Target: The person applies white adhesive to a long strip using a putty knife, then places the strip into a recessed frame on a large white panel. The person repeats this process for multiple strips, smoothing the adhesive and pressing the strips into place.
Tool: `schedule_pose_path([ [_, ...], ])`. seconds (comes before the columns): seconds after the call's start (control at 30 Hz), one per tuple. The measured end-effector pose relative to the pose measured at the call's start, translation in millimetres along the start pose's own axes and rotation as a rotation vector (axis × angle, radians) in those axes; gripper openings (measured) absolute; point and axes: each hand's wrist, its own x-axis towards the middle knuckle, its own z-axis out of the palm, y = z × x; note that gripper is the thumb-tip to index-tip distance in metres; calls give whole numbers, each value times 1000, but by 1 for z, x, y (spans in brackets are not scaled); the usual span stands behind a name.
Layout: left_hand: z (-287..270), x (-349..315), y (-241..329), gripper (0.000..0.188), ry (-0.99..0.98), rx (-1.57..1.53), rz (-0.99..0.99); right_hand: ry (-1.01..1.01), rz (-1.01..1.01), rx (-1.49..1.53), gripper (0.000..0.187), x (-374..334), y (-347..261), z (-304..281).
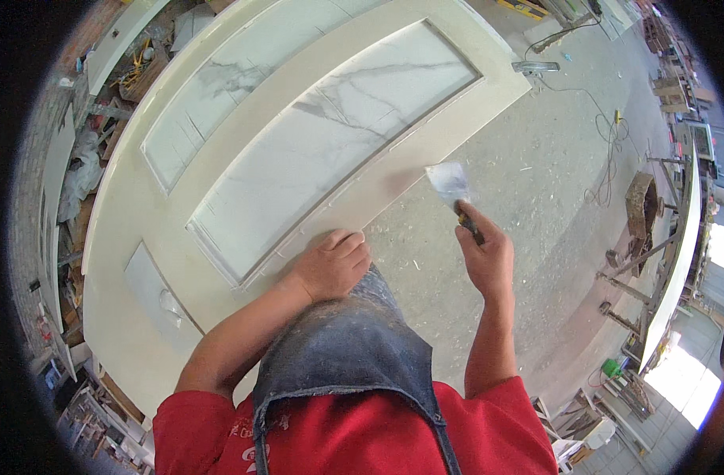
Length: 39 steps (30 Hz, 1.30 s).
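Observation:
My right hand (488, 255) grips a putty knife (449, 184) by its dark handle. Its broad metal blade is at the near edge of a large cream door panel (370, 184); whether it touches cannot be told. My left hand (337, 265) rests on that same edge with its fingers curled in, and what they may hold is hidden. Set into the panel are a long marble-patterned inset (338, 127) nearest me and a second such inset (212, 95) beyond it. A smaller grey inset (152, 289) lies toward the lower left, with a crumpled clear film (170, 305) on it.
A metal clamp-like tool (534, 66) lies by the panel's far right corner, and a cable (613, 150) trails over the floor (528, 190). At right, a white board (680, 261) rests on a metal frame near a brown hollow block (640, 204). Clutter lines the left.

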Motion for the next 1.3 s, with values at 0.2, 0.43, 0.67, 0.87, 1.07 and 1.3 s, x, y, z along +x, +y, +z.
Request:
schedule_pose_path([
  [0.2, -5, -2, 7, 17, -18, -36, -25, -168, -116, -224, 41, 36, -36, -1],
  [0.43, -7, 3, 2, 18, 15, -49, -30, -192, -211, -310, 40, 53, -43, 6],
  [0.67, -7, 0, 4, 19, -10, -82, -52, -204, -202, -386, 39, 65, -46, 19],
  [0.87, -2, 1, 2, 22, 49, -59, -49, -271, -160, -532, 38, 67, -60, -2],
  [1.07, -7, 3, 3, 22, 54, -80, -55, -195, -235, -477, 36, 98, -55, -21],
  [1.3, -9, 5, 1, 17, 75, -47, -63, -233, -175, -501, 36, 110, -39, -11],
])
